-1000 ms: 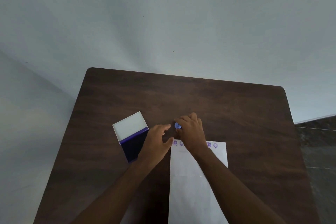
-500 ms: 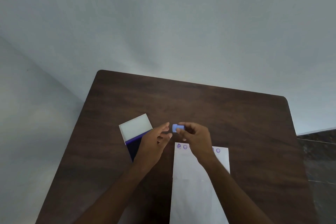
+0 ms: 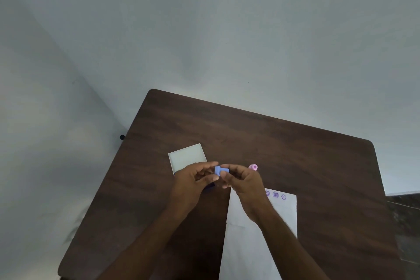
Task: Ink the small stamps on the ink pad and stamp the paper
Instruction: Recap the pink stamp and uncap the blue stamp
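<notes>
Both hands hold the blue stamp (image 3: 220, 170) above the bench (image 3: 295, 157): left hand (image 3: 195, 183) and right hand (image 3: 245, 183) each grasp one end. Turn the face down, then press squarely onto the pad (image 3: 210, 186), mostly hidden under the left hand.

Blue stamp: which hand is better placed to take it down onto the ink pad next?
Left, probably. Both hands pinch the blue stamp, but the left hand hangs right over the ink pad; the right hand sits nearer the paper.

Bare table (image 3: 284, 143) beyond pink stamp (image 3: 253, 167) and open ink pad (image 3: 187, 158).
</notes>
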The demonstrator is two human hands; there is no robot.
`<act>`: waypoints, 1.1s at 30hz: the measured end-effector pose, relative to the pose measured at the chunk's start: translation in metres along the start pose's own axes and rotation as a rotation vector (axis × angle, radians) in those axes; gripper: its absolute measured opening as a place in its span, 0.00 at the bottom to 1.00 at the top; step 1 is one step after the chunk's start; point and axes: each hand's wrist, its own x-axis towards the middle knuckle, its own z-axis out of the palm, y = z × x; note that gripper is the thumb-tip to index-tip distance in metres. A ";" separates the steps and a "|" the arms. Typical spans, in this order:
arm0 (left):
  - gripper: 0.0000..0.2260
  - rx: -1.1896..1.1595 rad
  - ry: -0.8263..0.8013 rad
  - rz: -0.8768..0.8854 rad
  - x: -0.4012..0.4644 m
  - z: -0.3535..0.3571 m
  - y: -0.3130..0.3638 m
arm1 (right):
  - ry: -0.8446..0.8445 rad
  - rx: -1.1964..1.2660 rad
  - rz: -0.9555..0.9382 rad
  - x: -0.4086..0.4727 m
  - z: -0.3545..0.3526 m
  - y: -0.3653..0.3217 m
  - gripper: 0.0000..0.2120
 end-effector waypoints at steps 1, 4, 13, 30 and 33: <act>0.14 -0.012 0.003 -0.001 -0.002 -0.002 0.000 | -0.005 -0.002 -0.003 -0.001 0.001 0.000 0.08; 0.13 -0.030 0.011 -0.009 -0.005 -0.004 0.001 | -0.005 -0.014 -0.009 -0.003 0.002 -0.001 0.10; 0.12 -0.098 0.005 -0.006 -0.007 -0.007 -0.005 | -0.015 0.007 -0.022 -0.007 0.003 -0.002 0.08; 0.13 -0.320 0.243 -0.270 -0.053 -0.067 -0.080 | -0.200 -0.009 0.051 -0.015 0.048 -0.004 0.09; 0.13 -0.294 0.295 -0.321 -0.064 -0.079 -0.101 | -0.256 -0.025 0.074 -0.019 0.065 -0.003 0.10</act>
